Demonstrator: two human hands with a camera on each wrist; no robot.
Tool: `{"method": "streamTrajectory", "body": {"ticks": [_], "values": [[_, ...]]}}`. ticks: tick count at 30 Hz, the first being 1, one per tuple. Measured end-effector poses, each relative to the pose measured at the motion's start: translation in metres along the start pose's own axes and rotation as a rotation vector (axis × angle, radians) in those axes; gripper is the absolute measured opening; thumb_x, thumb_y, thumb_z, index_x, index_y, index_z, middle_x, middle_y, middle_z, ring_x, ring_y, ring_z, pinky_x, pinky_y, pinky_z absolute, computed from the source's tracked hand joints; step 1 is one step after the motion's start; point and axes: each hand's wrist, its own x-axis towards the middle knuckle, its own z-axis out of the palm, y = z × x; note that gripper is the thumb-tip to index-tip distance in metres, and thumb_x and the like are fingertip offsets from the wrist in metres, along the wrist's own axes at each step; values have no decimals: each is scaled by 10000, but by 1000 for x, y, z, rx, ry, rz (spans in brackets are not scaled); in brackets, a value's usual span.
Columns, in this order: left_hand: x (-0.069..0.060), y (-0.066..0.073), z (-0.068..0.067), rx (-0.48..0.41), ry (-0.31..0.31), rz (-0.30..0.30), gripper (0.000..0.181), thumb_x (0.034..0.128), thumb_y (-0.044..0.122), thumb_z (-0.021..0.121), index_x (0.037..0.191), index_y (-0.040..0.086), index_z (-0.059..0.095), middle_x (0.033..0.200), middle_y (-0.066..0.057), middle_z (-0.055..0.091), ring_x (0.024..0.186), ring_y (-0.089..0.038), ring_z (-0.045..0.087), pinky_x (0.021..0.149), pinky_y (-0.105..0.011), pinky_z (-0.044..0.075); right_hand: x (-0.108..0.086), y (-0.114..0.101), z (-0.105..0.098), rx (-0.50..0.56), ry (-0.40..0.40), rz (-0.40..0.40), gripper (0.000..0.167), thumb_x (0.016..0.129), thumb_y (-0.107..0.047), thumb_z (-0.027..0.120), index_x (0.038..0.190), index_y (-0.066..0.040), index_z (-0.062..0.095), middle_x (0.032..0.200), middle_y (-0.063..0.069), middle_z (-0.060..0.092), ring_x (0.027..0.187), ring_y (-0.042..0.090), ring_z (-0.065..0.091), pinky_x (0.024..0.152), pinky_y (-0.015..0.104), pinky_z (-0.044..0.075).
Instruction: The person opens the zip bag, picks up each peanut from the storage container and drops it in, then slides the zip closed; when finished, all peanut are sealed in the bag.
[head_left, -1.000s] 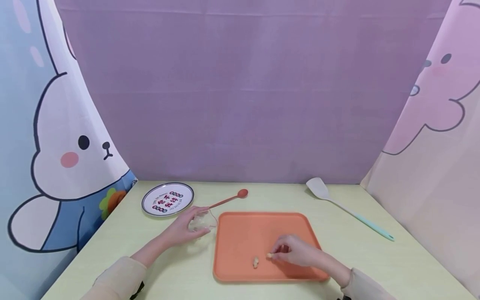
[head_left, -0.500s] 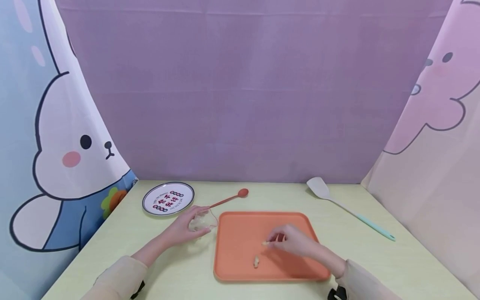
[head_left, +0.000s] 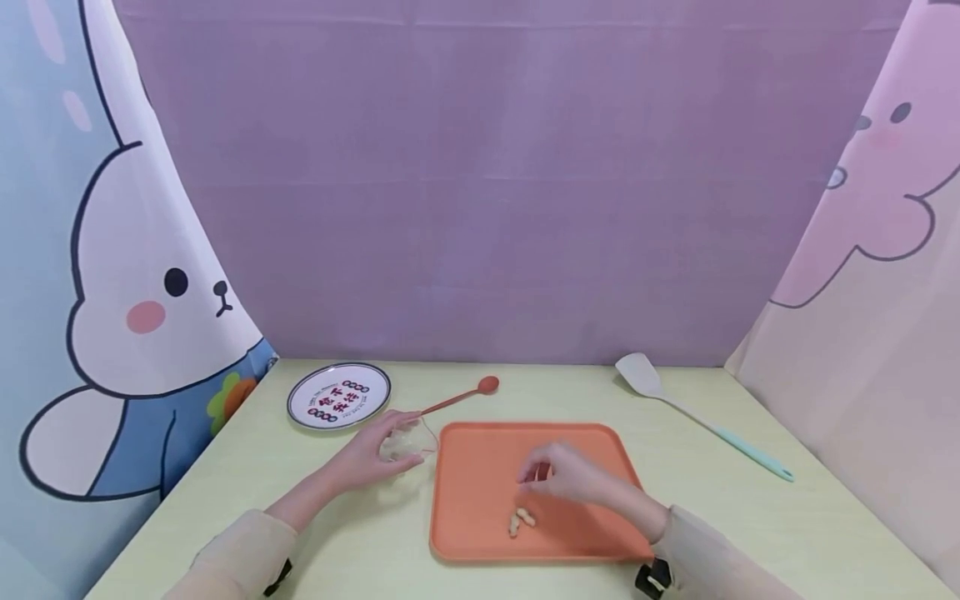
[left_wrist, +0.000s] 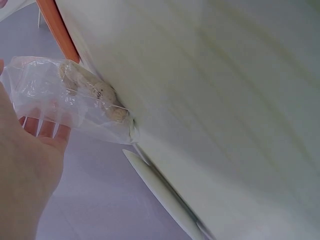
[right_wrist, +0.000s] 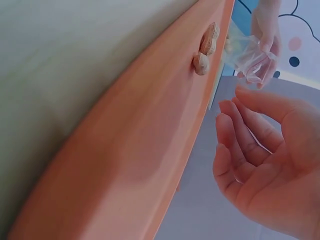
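Observation:
My left hand [head_left: 367, 454] holds a clear plastic bag [head_left: 401, 442] just left of the orange tray [head_left: 468, 475], thumb and fingers spread around it. In the left wrist view, several peanuts [left_wrist: 102, 92] show through the bag's film. Two unshelled peanuts lie close together on the tray: one peanut [head_left: 513, 526] nearly lengthwise, the other peanut [head_left: 527, 517] slanting beside it. Above the tray, just beyond them, hovers my right hand [head_left: 566, 475]. Its fingers are loosely bent, and the right wrist view shows nothing between thumb and fingertips.
A white plate [head_left: 339, 397] with red lettering sits at the back left. Behind the bag lies a red spoon [head_left: 487, 385], its handle reaching toward my left hand. A spatula [head_left: 705, 421] with a mint handle lies right of the tray. Curtains surround the table [head_left: 787, 533].
My right hand carried a peanut up and leftward, then let it drop beside the first one on the tray. The left hand with the bag has stayed in place.

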Motion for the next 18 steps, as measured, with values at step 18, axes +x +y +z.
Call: {"method": "streamTrajectory", "body": {"ticks": [18], "values": [[0, 1, 0, -10, 14, 7, 608, 790, 312, 752, 1288, 47, 525, 1196, -19, 603, 1077, -209, 594, 903, -381, 506, -13, 8, 10, 45, -135, 105, 117, 759, -165, 771, 776, -100, 675, 705, -81, 611, 609, -12, 503, 566, 158, 454]]}}
